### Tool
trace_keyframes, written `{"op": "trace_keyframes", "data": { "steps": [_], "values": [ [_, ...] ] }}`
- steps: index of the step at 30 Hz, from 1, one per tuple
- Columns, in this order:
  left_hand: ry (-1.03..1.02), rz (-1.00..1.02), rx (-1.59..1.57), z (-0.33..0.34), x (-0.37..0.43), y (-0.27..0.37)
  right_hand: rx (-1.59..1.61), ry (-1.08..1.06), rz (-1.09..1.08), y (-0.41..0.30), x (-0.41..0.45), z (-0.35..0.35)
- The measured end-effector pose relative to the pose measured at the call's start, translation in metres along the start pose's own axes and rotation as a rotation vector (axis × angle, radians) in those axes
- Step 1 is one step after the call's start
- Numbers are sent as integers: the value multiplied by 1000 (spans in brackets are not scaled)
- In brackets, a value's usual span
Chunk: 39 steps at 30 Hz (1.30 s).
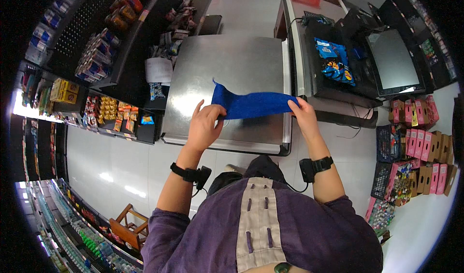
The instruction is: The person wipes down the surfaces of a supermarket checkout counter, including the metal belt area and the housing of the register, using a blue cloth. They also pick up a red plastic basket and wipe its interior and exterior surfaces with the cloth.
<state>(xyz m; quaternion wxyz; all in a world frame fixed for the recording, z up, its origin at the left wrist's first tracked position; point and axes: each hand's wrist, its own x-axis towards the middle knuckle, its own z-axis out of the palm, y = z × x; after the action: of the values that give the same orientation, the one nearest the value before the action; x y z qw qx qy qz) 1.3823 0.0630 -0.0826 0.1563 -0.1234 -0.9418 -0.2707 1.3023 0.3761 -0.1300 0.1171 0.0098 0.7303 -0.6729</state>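
A blue cloth [257, 104], folded into a long band, stretches between my two hands above a brushed-metal counter top [232, 62]. At its left end, my left hand [208, 122] grips the lower edge, and a loose corner sticks up beyond it. My right hand [303, 114] pinches the right end between thumb and fingers. Both wrists carry black strapped devices. Whether the cloth touches the metal beneath it cannot be seen.
Right of the counter, blue snack bags [333, 60] lie beside a dark monitor [393, 60]. Shelves with drink cans [97, 57] and packets stand at left. Pink cartons [420, 144] are stacked at right. A wooden stool [128, 227] stands at lower left.
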Motion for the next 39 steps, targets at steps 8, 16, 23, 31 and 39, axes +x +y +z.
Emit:
{"op": "trace_keyframes", "data": {
  "steps": [8,16,23,31,39],
  "values": [
    [-431,-91,-121,49,-64,-3,-515,32,85,63,-53,-47],
    [-359,222,-12,126,3,19,-642,116,-86,63,-23,-85],
    [-546,441,57,171,16,31,-922,64,-362,50,17,-103],
    [-384,112,198,188,54,17,-1080,-147,-415,72,52,-128],
    [-275,-11,241,203,98,-6,-1026,-142,-338,76,50,-128]
  ]
}}
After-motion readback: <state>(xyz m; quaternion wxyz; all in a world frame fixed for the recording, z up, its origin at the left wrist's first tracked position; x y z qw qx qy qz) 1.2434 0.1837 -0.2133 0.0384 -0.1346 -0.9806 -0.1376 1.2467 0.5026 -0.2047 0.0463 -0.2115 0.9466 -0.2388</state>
